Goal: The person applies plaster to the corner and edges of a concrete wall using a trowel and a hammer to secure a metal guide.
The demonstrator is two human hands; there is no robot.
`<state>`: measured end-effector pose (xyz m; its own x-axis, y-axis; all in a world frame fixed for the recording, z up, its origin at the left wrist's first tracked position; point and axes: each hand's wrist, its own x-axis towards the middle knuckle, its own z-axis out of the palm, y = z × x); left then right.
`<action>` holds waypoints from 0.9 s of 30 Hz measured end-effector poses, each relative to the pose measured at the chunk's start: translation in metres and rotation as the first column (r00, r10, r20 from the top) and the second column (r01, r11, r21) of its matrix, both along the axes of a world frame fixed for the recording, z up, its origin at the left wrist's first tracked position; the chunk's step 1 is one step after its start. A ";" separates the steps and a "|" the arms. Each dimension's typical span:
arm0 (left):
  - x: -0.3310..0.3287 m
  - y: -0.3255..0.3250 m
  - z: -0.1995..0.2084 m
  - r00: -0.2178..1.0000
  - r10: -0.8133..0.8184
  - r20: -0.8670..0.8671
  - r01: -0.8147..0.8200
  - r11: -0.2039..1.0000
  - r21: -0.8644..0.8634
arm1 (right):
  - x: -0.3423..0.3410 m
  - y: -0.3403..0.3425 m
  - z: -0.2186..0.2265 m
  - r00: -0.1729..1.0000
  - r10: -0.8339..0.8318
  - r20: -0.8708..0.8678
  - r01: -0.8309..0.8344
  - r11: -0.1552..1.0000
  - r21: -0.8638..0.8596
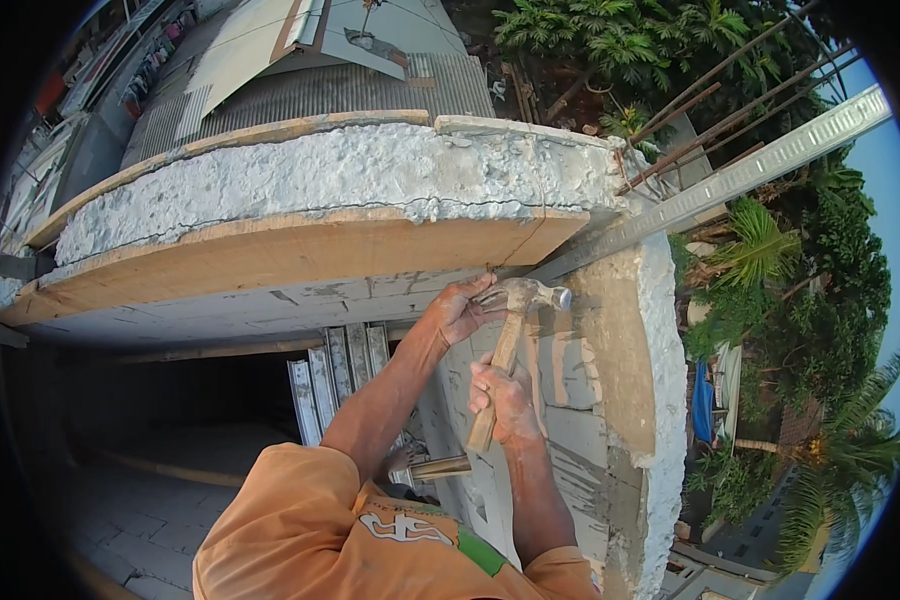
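My right hand (507,397) is wrapped round the wooden handle of a claw hammer (506,352). The hammer's metal head is up, its claw turned to the left and its round face to the right. My left hand (460,308) is closed beside the claw, its fingertips at the bottom edge of a wooden board (360,250). A thin tie wire (543,200) crosses the concrete and the board down to those fingertips. The claw overlaps the left fingers; whether it touches them or the wire, I cannot tell.
Rough concrete (300,180) tops the wall behind the board. A metal channel (750,165) slants off to the right, near protruding rebar (740,120). Below stand metal channels (335,370) beside a dark drop. Roofs (320,85) and trees (820,250) lie beyond.
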<state>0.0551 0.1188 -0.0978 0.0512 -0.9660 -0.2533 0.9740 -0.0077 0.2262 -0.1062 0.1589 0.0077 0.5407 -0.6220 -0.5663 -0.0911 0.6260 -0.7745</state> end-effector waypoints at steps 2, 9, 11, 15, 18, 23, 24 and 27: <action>-0.005 -0.002 -0.009 0.997 0.024 -0.077 -0.026 0.999 -0.020 | -0.006 -0.015 0.016 0.867 0.239 -0.438 -0.429 0.804 -0.412; -0.031 -0.005 -0.014 0.945 0.028 -0.325 -0.159 0.909 -0.386 | -0.010 -0.055 0.072 0.214 -0.271 -0.939 -0.967 -0.196 -0.164; -0.024 -0.007 -0.018 0.941 0.033 -0.338 -0.168 0.910 -0.379 | -0.011 -0.052 0.057 0.251 -0.184 -0.950 -0.964 -0.142 -0.227; -0.010 0.000 -0.019 0.976 -0.050 -0.211 -0.047 0.902 -0.430 | -0.003 0.006 0.002 0.904 0.134 -0.406 -0.309 0.861 -0.404; -0.004 0.003 -0.012 1.000 0.002 -0.025 -0.003 0.999 -0.043 | -0.003 0.003 0.006 0.918 0.140 -0.370 -0.279 0.892 -0.355; -0.014 -0.003 -0.009 0.993 0.045 -0.105 -0.060 0.989 -0.139 | -0.012 -0.012 0.015 0.940 0.124 -0.319 -0.213 0.942 -0.260; -0.016 -0.003 -0.011 0.993 0.044 -0.106 -0.059 0.989 -0.137 | -0.019 -0.022 0.020 0.734 0.089 -0.674 -0.602 0.545 -0.584; -0.020 -0.002 -0.010 0.989 0.032 -0.142 -0.074 0.953 -0.295 | -0.018 -0.045 0.058 0.362 -0.225 -0.905 -0.931 -0.121 -0.343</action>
<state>0.0353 0.1171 -0.1076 0.0898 -0.9952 0.0381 0.9927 0.0925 0.0776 -0.1239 0.1138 0.0655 0.7938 -0.5936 -0.1324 -0.5909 -0.8043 0.0636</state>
